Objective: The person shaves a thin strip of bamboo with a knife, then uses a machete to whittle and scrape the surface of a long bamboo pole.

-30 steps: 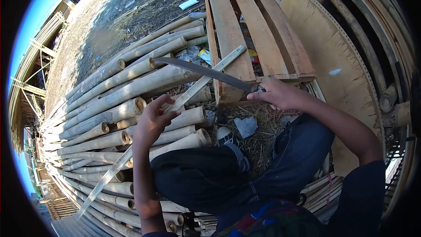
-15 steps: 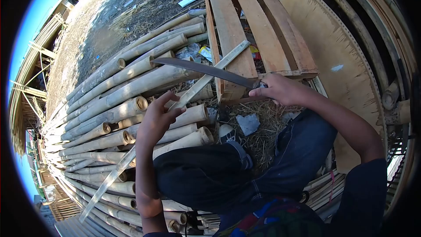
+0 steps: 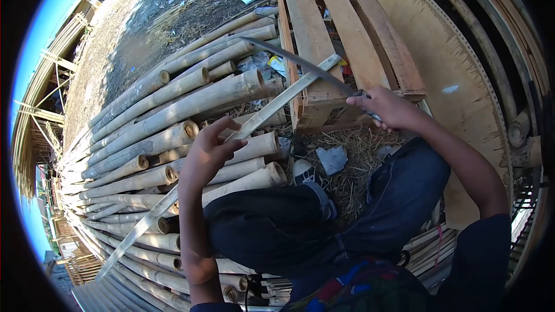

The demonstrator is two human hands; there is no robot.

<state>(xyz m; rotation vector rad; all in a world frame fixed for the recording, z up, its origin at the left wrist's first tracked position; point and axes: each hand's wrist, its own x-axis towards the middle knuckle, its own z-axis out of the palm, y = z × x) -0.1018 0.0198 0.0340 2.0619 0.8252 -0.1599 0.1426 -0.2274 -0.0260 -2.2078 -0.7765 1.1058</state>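
Observation:
My left hand (image 3: 209, 149) is closed around a long, pale bamboo strip (image 3: 272, 108), thumb and fingers pinching it near its middle. The strip slants from the lower left up to the slatted wooden crate (image 3: 309, 29), where its far end overlaps the crate's near corner. In my right hand (image 3: 386, 107) is the handle of a machete (image 3: 289, 56). Its dark blade points up and left, seen nearly edge-on, and crosses the strip close to the strip's far end.
Stacked bamboo poles (image 3: 144, 133) fill the left side. A curved plywood sheet (image 3: 445, 63) leans on the right beside the crate. Near my shoe (image 3: 303, 172) lies a grey stone (image 3: 332, 160) on straw. Corrugated sheeting (image 3: 98, 297) shows at lower left.
The machete has swung up and right, its blade turning from broadside to nearly edge-on. My right hand has risen slightly. My left hand keeps its hold on the strip; the view has shifted a little.

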